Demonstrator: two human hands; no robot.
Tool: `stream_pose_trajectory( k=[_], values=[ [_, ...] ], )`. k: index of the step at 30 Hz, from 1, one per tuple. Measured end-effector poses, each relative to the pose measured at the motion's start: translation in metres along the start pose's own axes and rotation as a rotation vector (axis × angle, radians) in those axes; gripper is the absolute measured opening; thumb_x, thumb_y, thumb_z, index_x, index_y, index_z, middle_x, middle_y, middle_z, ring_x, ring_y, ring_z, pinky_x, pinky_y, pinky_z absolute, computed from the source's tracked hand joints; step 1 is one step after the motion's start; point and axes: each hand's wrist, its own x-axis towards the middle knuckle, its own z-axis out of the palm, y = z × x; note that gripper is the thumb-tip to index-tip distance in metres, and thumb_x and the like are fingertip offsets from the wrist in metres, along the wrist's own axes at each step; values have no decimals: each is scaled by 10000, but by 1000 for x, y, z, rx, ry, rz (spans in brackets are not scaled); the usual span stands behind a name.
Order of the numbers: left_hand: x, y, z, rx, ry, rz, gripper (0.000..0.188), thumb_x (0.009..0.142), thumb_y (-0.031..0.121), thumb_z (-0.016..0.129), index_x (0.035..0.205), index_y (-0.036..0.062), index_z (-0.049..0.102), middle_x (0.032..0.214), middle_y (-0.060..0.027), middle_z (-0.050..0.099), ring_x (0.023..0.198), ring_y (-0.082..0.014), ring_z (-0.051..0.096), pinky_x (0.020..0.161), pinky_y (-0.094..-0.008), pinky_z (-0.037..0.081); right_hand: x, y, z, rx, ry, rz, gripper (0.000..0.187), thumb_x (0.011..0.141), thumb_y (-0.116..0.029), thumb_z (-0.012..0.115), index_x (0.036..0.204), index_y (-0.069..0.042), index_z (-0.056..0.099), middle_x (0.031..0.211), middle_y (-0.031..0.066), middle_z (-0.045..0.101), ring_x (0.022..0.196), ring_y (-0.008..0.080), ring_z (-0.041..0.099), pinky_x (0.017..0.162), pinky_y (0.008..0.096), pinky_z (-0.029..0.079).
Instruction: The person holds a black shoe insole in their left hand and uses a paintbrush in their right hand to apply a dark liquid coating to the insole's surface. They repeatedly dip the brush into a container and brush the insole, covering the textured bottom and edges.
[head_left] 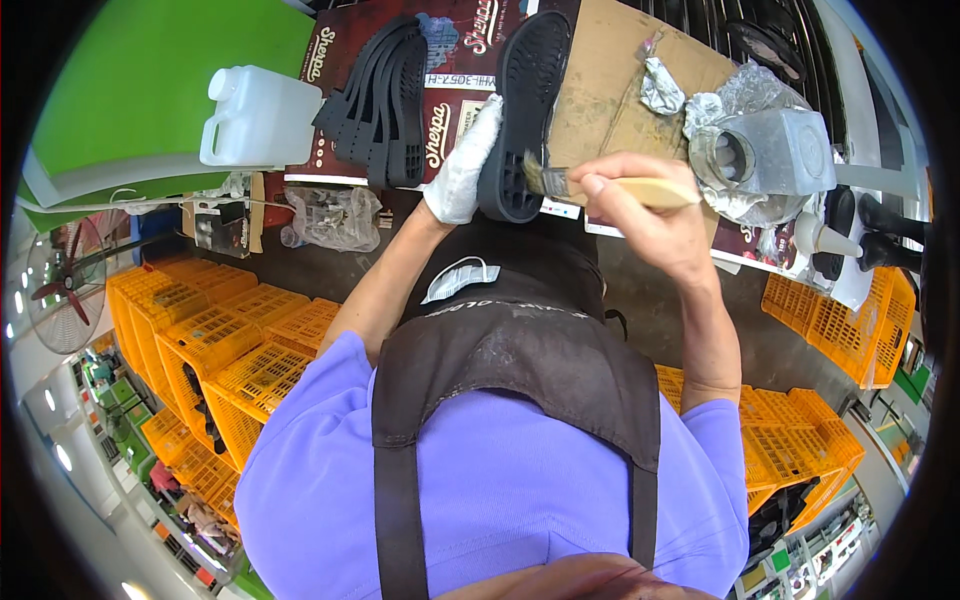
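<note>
My left hand (467, 160), in a white glove, grips a black shoe sole (527, 85) along its left side. The sole stands lengthwise away from me, its hollow, gridded side facing up. In my bare right hand (650, 215) is a flat paintbrush (640, 190) with a pale wooden handle, its fingers closed round it. The brush's bristles touch the gridded heel end of the sole, the end nearest me. Left of my gloved hand, several more black soles (385, 105) lie nested in a row on the dark red printed cardboard (340, 30).
A white plastic jug (260, 117) stands at the left. At the right, a clear container (790, 150) and a jar (722, 158) sit among crumpled wrapping beside brown cardboard (610, 90). A white squeeze bottle (825, 240) lies near the right edge. Orange crates (240, 350) flank me.
</note>
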Motion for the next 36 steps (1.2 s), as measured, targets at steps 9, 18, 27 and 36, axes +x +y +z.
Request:
stream_pose_trajectory(
  k=[9, 18, 27, 36],
  values=[
    [2, 7, 9, 55, -64, 48, 509, 985, 340, 240, 1334, -18, 338, 1276, -91, 458, 1166, -150, 440, 1016, -292, 322, -1, 1, -2, 48, 99, -28, 143, 838, -124, 598, 876, -11, 676, 661, 17, 628, 577, 51, 563, 506, 187, 432],
    [3, -3, -1, 378, 51, 115, 444, 984, 256, 262, 1279, -49, 394, 1265, -150, 469, 1195, -207, 417, 1050, -313, 266, 15, 7, 7, -206, 232, -203, 112, 808, -117, 646, 838, -10, 661, 624, 11, 617, 563, 50, 563, 493, 209, 434],
    [8, 0, -6, 36, -75, 260, 406, 920, 231, 479, 1249, 23, 363, 1057, -76, 533, 956, -163, 541, 853, -297, 440, 1, -15, -30, 112, 219, -212, 162, 849, -116, 592, 832, 27, 665, 628, 29, 602, 527, 51, 521, 459, 170, 388],
    [5, 31, 34, -272, 16, 156, 547, 813, 141, 650, 1263, -2, 373, 1119, -138, 545, 978, -211, 587, 803, -368, 539, -1, -5, -19, 105, 414, -282, 149, 856, -88, 602, 861, 49, 659, 617, 45, 593, 505, 58, 503, 456, 176, 382]
  ],
)
